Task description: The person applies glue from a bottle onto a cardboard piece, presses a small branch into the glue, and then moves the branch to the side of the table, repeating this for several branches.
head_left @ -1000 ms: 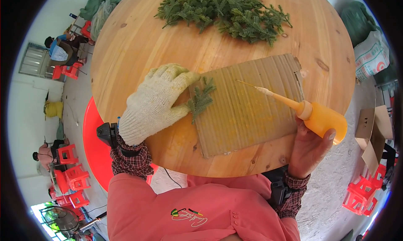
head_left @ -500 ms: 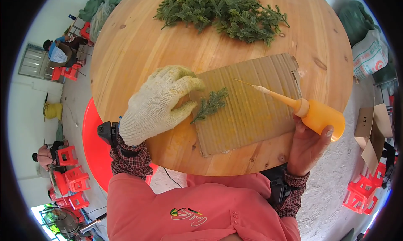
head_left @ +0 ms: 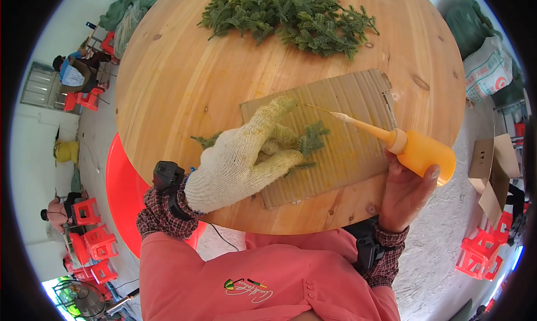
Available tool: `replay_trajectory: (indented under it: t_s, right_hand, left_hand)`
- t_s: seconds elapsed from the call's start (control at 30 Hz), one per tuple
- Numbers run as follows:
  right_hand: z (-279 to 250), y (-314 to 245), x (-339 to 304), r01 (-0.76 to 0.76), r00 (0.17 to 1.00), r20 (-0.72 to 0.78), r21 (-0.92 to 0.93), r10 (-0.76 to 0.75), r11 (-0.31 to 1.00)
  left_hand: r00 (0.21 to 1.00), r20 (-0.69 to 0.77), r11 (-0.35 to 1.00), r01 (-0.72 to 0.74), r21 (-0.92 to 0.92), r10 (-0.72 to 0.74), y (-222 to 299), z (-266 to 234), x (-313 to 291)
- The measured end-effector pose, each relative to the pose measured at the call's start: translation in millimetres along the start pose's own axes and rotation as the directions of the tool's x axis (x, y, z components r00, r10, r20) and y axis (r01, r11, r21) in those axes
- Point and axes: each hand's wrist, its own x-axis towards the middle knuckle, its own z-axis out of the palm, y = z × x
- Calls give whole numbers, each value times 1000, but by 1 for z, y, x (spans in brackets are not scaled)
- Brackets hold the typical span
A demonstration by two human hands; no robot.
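Note:
My left hand (head_left: 240, 161), in a white knit glove with yellowish fingertips, is over the left part of a cardboard sheet (head_left: 347, 147). Its index finger is stretched out; thumb and other fingers close on a green fir-like sprig (head_left: 313, 138) that sticks out past the fingertips. Another green sprig end (head_left: 206, 141) shows beyond the back of the glove; whether it is held or lies on the table I cannot tell. My bare right hand (head_left: 409, 192) grips an orange squeeze bottle (head_left: 426, 156), its long thin nozzle pointing left above the cardboard.
A heap of green sprigs (head_left: 291, 19) lies at the far side of the round wooden table (head_left: 168, 80). A red stool (head_left: 124, 192) stands under its left edge. An open carton (head_left: 492, 172) and a white sack (head_left: 489, 69) are on the right. People sit at left.
My left hand has moved right and turned, its fingers closing around the sprig on the cardboard. A sprig end now shows behind the glove. The right hand still holds the bottle, almost unmoved.

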Motion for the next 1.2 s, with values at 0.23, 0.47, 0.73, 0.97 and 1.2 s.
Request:
replay_trajectory:
  t_s: [0.23,0.47,0.73,0.97,1.2]
  right_hand:
    - [-1,2,-1,7,1000,7,56,-7,998]
    - [2,0,-2,2,1000,-16,66,-1,998]
    - [3,1,-1,28,999,-38,62,-26,998]
    - [-4,2,-1,43,999,-13,41,-43,998]
    - [11,2,-1,76,996,-46,54,-74,996]
  left_hand:
    - [1000,16,1000,3,14,-4,3,-1,2]
    - [965,-20,909,-241,340,263,-4,-6,9]
    - [999,-42,993,-24,115,29,7,5,4]
    - [993,-73,988,-78,131,88,4,11,2]
    - [958,-113,924,-217,316,264,0,17,6]
